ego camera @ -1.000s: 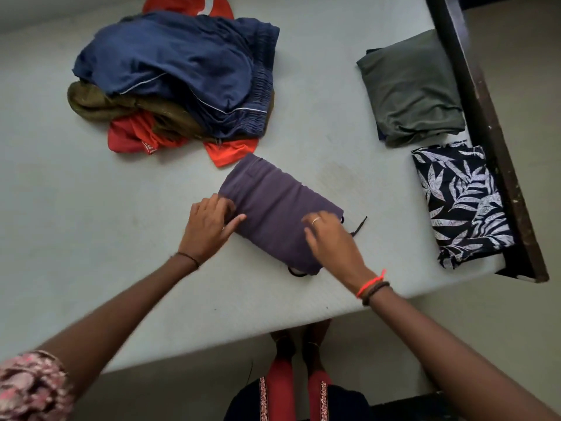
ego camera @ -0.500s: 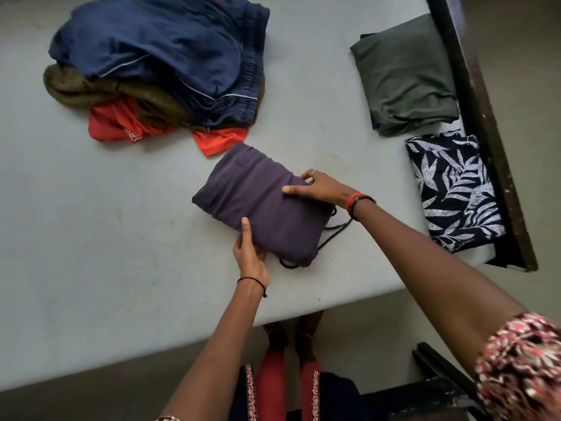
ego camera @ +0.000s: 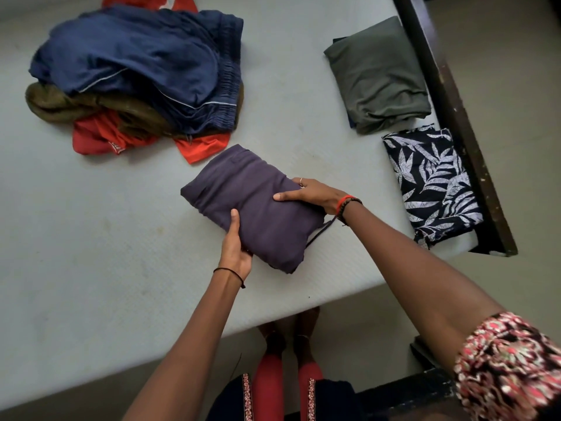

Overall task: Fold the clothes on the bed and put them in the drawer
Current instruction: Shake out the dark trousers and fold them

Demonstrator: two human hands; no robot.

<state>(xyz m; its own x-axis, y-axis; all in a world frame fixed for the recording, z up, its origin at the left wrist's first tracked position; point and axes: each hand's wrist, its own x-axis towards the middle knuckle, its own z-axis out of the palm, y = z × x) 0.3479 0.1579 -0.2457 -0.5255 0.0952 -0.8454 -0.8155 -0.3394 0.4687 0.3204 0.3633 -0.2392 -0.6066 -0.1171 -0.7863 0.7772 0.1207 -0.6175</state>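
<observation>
So: L hand point(ego camera: 235, 249) & R hand point(ego camera: 314, 196), curled grip on folded purple garment point(ego camera: 258, 217)

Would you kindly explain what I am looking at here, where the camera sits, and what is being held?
There is no machine: the grips are a person's bare hands. The picture comes from a camera worn on their head, looking down. The left grip and right grip hold a folded purple garment from opposite sides; whether it rests on the bed or is lifted I cannot tell. Beyond it lies an unfolded pile. Near the right edge lie a folded green garment and a folded leaf-print garment.
</observation>
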